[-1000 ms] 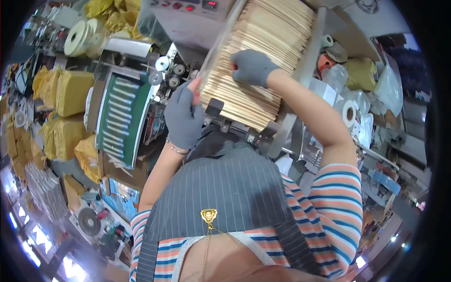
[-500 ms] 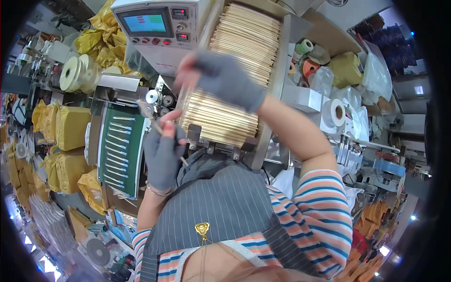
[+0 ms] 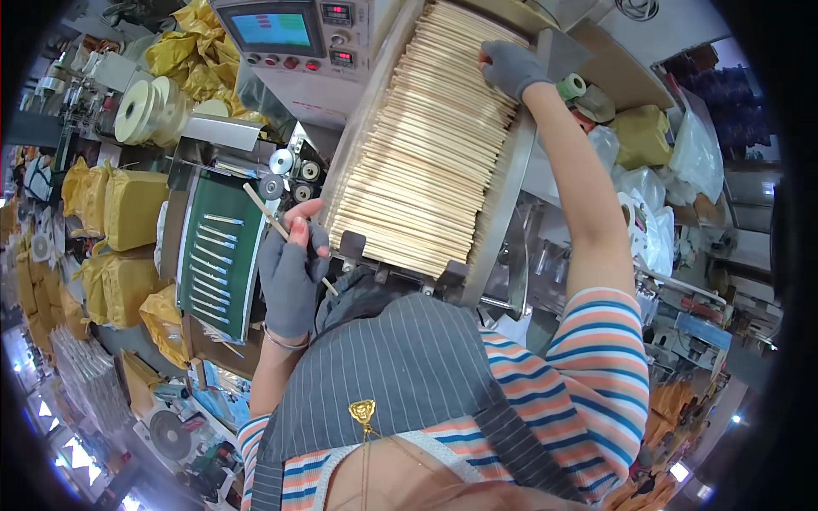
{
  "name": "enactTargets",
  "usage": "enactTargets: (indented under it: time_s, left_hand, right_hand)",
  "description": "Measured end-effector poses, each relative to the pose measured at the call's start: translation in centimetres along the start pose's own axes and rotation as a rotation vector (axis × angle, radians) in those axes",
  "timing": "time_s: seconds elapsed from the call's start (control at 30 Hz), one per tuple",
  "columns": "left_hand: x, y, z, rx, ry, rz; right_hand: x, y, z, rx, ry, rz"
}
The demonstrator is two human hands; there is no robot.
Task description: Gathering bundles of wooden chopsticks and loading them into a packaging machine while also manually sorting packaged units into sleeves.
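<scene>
My left hand [image 3: 292, 277], in a grey fingerless glove, is closed on a thin pale wooden stick [image 3: 266, 211]. The stick slants from the upper left down past the palm, beside the hopper's near left corner. A long metal hopper [image 3: 503, 204] holds a dense stack of similar wooden sticks [image 3: 417, 170], lying crosswise. At the stack's far right edge is my right hand [image 3: 511, 70], gloved the same way. Its fingers are curled down against the sticks; whether any stick is between them is hidden.
Left of the hopper, a green conveyor belt [image 3: 204, 285] carries several thin wrapped pieces [image 3: 211, 272]. Metal rollers [image 3: 294, 170] sit between belt and hopper. A control box with a screen [image 3: 271, 31] stands behind. White spools [image 3: 141, 111] and yellow wrapped packages [image 3: 136, 221] are further left.
My right hand has swept from above the hopper's left side to its far right edge, uncovering the stack. My left hand stays nearly in place with the stick.
</scene>
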State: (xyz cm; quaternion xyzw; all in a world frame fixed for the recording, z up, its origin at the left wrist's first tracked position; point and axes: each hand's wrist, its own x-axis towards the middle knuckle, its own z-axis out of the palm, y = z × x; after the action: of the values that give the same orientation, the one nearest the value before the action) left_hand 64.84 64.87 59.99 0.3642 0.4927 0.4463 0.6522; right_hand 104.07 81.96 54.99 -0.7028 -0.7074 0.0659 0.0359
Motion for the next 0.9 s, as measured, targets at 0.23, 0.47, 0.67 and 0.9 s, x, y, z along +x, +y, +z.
enactTargets:
  time_s: [0.23, 0.47, 0.67, 0.9]
  left_hand:
    - [0.8, 0.5, 0.6, -0.003, -0.061, -0.017]
    - [1.9, 2.4, 3.6, -0.022, -0.040, 0.325]
    - [1.4, 2.9, -3.9, -0.150, 0.145, 0.495]
    - [0.5, -1.1, -2.4, 0.217, 0.547, 0.235]
  right_hand:
    - [-0.4, -0.2, -1.5, -0.102, 0.111, -0.103]
    - [-12.4, -18.5, -4.5, 0.776, -0.145, -0.564]
    - [-17.6, -20.2, -0.9, 0.397, 0.094, -0.651]
    - [-13.3, -18.7, 3.6, -0.208, -0.424, -0.464]
